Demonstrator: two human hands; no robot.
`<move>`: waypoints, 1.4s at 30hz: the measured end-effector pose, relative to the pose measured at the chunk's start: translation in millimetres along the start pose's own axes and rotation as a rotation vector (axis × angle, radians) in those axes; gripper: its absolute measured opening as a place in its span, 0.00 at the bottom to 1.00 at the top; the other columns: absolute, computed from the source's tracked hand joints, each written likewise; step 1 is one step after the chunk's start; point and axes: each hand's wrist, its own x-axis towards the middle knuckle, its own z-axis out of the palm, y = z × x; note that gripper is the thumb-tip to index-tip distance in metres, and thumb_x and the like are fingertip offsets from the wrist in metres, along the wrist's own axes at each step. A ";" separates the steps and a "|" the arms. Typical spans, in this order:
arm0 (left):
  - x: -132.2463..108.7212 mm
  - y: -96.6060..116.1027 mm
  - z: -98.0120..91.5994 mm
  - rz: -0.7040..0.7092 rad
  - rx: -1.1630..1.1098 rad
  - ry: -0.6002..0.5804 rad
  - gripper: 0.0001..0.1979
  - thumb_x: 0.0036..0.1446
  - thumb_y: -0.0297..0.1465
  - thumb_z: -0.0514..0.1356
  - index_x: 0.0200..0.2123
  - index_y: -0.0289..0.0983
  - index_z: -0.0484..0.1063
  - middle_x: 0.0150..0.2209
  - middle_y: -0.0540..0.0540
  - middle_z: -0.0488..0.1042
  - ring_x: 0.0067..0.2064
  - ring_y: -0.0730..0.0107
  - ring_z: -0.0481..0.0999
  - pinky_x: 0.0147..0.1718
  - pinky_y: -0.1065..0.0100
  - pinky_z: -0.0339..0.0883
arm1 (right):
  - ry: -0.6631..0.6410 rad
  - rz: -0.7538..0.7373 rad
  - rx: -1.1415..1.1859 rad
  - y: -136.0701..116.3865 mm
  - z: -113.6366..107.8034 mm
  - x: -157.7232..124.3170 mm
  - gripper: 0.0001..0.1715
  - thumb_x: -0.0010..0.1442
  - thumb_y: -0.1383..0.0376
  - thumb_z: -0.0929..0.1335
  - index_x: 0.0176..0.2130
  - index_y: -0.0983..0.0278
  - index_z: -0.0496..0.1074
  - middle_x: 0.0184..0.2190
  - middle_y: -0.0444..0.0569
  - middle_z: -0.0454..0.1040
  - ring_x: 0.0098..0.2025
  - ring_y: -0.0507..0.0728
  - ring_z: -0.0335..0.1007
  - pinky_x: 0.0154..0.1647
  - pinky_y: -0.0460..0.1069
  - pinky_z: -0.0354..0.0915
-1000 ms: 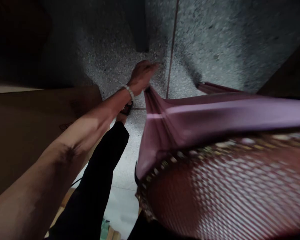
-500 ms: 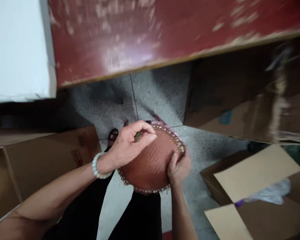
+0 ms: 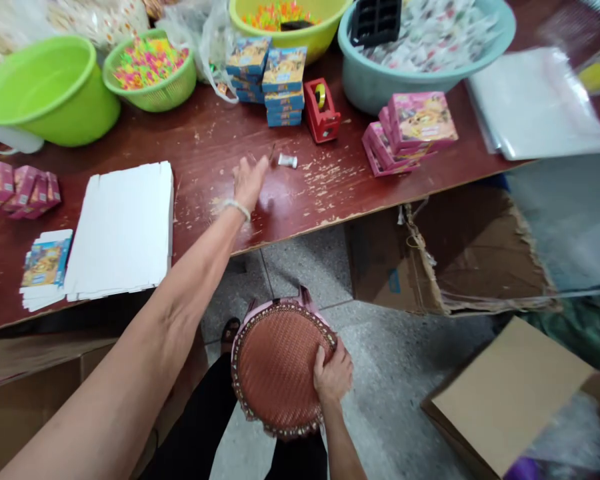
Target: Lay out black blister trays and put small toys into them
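Observation:
My left hand [image 3: 247,180] reaches out over the worn red table [image 3: 330,187] with its fingers stretched and nothing in it. Just beyond the fingertips lie a small white spool [image 3: 287,161] and a thin dark stick [image 3: 271,152]. Down by my knees, my right hand [image 3: 333,377] grips the right rim of a round stool [image 3: 275,367] with a red-brown woven seat, a beaded edge and pink legs. The stool stands on the grey floor between my legs.
On the table are a stack of white sheets [image 3: 123,230], a green basin [image 3: 45,90], a green basket of coloured bits [image 3: 150,67], stacked blue boxes [image 3: 270,83], a red tape dispenser [image 3: 323,110], pink boxes [image 3: 410,130] and a teal basin [image 3: 420,47]. Torn cardboard boxes [image 3: 455,253] stand on the floor at the right.
My view has risen from the floor to the table top. My left hand left the stool's rim and stretched out over the table. My right hand stays on the stool.

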 end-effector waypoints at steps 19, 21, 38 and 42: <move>-64.8 -47.5 9.4 0.063 0.305 -0.099 0.40 0.71 0.49 0.51 0.75 0.27 0.54 0.76 0.25 0.47 0.77 0.30 0.43 0.71 0.29 0.37 | 0.263 -0.715 0.209 -292.2 -93.1 162.5 0.31 0.72 0.54 0.60 0.64 0.70 0.66 0.66 0.71 0.62 0.70 0.72 0.58 0.65 0.71 0.59; -62.0 -50.5 8.3 0.091 0.231 -0.125 0.39 0.70 0.45 0.53 0.74 0.25 0.55 0.76 0.25 0.48 0.77 0.31 0.44 0.72 0.29 0.37 | 0.248 -0.685 0.182 -348.4 -88.4 193.6 0.33 0.73 0.54 0.57 0.66 0.72 0.65 0.67 0.73 0.61 0.71 0.73 0.57 0.65 0.73 0.58; -130.9 -276.4 -179.0 -0.545 0.202 0.260 0.38 0.72 0.44 0.53 0.75 0.28 0.47 0.74 0.24 0.53 0.77 0.39 0.47 0.72 0.38 0.51 | 0.244 -0.505 -0.251 -390.0 -62.1 213.8 0.46 0.66 0.42 0.60 0.71 0.65 0.63 0.72 0.69 0.60 0.71 0.84 0.56 0.63 0.82 0.55; -129.2 -301.3 -162.9 -0.598 0.241 0.183 0.45 0.72 0.50 0.51 0.77 0.27 0.37 0.74 0.22 0.54 0.76 0.36 0.53 0.71 0.36 0.51 | 0.253 -0.485 -0.213 -394.0 -63.0 216.2 0.47 0.64 0.41 0.60 0.72 0.62 0.63 0.72 0.69 0.60 0.71 0.86 0.55 0.62 0.85 0.54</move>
